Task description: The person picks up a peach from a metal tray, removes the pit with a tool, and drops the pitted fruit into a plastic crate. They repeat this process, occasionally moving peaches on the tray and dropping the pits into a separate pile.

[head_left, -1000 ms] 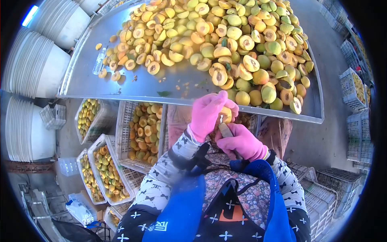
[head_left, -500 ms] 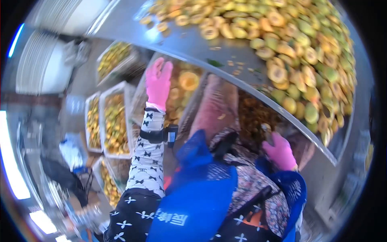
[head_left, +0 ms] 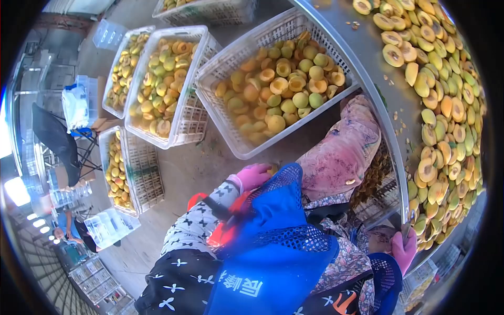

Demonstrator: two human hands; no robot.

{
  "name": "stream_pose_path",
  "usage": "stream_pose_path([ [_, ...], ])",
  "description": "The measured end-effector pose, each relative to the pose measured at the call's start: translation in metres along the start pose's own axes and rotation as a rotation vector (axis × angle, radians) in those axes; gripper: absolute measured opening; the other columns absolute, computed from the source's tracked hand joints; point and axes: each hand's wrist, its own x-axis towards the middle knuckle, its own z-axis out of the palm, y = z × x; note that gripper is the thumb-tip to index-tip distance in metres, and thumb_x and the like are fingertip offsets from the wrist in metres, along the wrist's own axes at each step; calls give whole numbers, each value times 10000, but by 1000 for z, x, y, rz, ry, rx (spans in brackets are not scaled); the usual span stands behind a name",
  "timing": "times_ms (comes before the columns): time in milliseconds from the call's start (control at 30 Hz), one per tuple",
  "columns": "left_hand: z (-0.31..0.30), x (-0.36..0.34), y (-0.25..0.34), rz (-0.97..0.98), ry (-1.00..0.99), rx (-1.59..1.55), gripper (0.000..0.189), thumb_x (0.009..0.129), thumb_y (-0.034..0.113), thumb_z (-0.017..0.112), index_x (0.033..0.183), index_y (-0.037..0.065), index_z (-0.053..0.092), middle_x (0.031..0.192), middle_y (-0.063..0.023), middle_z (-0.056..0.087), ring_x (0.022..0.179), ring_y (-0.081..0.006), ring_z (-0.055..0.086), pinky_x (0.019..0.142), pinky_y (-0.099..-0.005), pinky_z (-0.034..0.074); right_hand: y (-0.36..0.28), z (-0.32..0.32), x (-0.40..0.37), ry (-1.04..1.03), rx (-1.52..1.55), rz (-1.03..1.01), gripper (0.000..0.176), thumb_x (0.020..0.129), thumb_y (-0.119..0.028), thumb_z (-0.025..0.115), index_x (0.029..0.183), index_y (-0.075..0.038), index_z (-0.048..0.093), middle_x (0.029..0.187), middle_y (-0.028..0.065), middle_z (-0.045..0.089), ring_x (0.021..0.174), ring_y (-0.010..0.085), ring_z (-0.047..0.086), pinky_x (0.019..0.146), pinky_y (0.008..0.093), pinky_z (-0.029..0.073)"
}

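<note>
halved fruit (head_left: 458, 110) lies on the table (head_left: 363, 55) (right hand (head_left: 403, 251) nearby).

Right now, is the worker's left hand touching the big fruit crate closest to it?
Apart: the head view shows a narrow strip of floor between the left hand and the crate.

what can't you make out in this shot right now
All in the head view:
Left hand: its fingertips are partly behind the blue vest, so its hold is unclear.
Tool in the right hand: too small to identify.
Top crate: cut off by the upper edge.
Crate under the table: partly hidden by the leg.
</note>
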Motion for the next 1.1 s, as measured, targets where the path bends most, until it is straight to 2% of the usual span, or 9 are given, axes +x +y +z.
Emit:
stream_pose_path([
  [133,2,25,-13,-140,-61,-53,651,904,446,583,1401,31,505,1348,-214,577,1242,-333,562,1049,-376,431,42,30,10,550,-51,-246,436,910,-122,662,1299,38,544,867,23,594,710,67,527,639,211,443],
  [200,11,33,-29,-181,-39,-54,657,895,444,587,1401,32,506,1333,-210,591,1227,-318,580,1025,-376,453,71,12,33,392,-570,-377,413,900,-157,683,1256,17,566,862,32,596,704,76,536,632,227,450],
  [333,30,47,-81,-304,-108,-34,659,883,450,602,1397,46,512,1322,-203,598,1108,-300,645,975,-379,488,21,15,22,-1,-448,204,317,890,-199,691,1132,-22,589,829,40,584,669,91,542,609,238,447],
  [533,47,70,-122,-431,-98,4,657,800,466,683,1334,100,574,1297,-198,614,1172,-347,605,1001,-427,492,-15,37,24,315,-270,-62,194,909,-159,628,1050,-32,586,798,36,561,627,103,528,596,246,440],
  [633,79,97,-121,-212,-47,257,649,796,370,681,1353,71,538,1225,-206,649,1147,-338,626,985,-406,496,45,-4,53,105,-932,-158,220,913,-183,621,1058,-25,575,772,33,540,643,86,518,588,251,425],
  [667,131,126,-169,139,353,379,499,797,367,654,1193,64,660,1078,-186,706,1027,-358,671,921,-425,527,33,1,45,93,-735,17,228,912,-174,621,1075,-21,577,778,32,544,653,90,518,593,250,426],
  [700,141,141,-171,105,342,389,489,796,368,654,1180,65,664,1074,-186,706,1025,-358,671,920,-426,527,13,15,40,88,-526,174,237,911,-165,621,1091,-17,579,785,32,547,664,93,519,598,250,426],
  [900,140,154,-155,28,254,386,437,792,376,652,1102,71,688,1050,-184,709,1013,-360,673,911,-430,527,-20,64,7,600,-63,-232,260,912,-156,623,1137,-32,580,765,6,537,647,83,504,587,225,413],
  [1100,138,149,-155,-9,221,397,392,788,384,650,1023,77,712,1026,-183,711,1001,-361,674,902,-435,528,79,-3,50,220,-298,-162,260,924,-100,640,1139,6,540,691,27,546,528,96,518,461,225,412],
])
